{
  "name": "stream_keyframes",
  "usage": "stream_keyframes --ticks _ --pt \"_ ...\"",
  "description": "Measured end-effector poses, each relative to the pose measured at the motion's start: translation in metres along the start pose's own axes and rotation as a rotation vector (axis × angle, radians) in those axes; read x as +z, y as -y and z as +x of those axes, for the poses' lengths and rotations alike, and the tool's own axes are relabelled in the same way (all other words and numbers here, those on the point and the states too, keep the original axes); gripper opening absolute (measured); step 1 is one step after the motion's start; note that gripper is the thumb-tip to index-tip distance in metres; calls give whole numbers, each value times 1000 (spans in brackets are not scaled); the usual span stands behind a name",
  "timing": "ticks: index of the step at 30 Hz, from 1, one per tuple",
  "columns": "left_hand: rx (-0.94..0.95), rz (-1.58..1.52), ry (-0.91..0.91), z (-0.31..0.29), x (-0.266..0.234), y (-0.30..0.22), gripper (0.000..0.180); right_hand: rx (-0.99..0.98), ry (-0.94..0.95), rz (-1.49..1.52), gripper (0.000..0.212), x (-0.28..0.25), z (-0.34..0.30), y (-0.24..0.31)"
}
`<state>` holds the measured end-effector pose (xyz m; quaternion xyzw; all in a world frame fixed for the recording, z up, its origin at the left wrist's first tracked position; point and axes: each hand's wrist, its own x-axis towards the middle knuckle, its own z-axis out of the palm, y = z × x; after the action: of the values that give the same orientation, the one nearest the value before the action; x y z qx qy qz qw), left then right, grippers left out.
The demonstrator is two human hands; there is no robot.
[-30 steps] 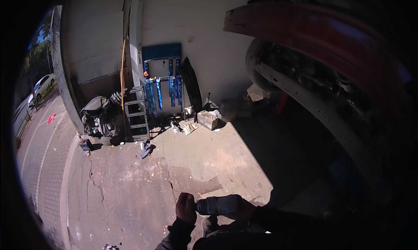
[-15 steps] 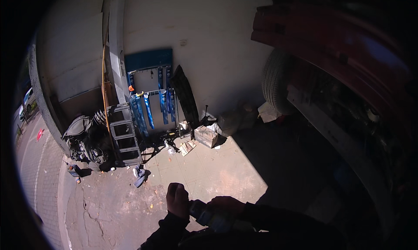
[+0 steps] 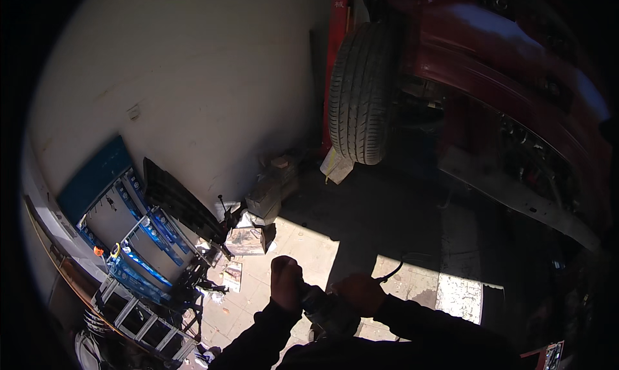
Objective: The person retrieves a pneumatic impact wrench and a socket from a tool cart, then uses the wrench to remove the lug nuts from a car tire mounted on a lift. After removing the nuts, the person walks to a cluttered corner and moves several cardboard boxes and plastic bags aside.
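Note:
A dark, roughly cylindrical object (image 3: pixel 325 312) with a narrower end lies between my hands, low in the view. Heavy shadow hides its kind. My left hand (image 3: pixel 285 283) is closed in a fist at its narrower end. My right hand (image 3: pixel 359 294) rests curled against the other side, its fingers wrapped around in shadow. Just past the right hand, a thin dark curved piece like a cord or hose (image 3: pixel 392 272) shows against the sunlit floor. Whether it joins the object, I cannot tell.
A raised red vehicle (image 3: pixel 490 60) with a hanging tyre (image 3: pixel 361 99) fills the upper right, beside a red post (image 3: pixel 336 54). Cardboard boxes (image 3: pixel 248 240) stand by the wall. At lower left are a blue-strip display rack (image 3: pixel 138 241), a black panel (image 3: pixel 184 205) and a ladder (image 3: pixel 138 318).
My view has swung right toward the vehicle and its tyre, so the rack and ladder sit farther left and lower. Both hands stay on the dark object.

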<state>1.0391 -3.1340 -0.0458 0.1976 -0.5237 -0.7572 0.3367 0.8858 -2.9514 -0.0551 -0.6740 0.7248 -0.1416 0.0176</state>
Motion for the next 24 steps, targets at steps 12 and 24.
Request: stream_keyframes --ticks 12,24 --pt "106 193 211 278 -21 -42 35 201 147 31 24 -20 232 -108" --pt "-267 45 886 531 -36 -48 42 732 -524 -57 25 42 389 -157"
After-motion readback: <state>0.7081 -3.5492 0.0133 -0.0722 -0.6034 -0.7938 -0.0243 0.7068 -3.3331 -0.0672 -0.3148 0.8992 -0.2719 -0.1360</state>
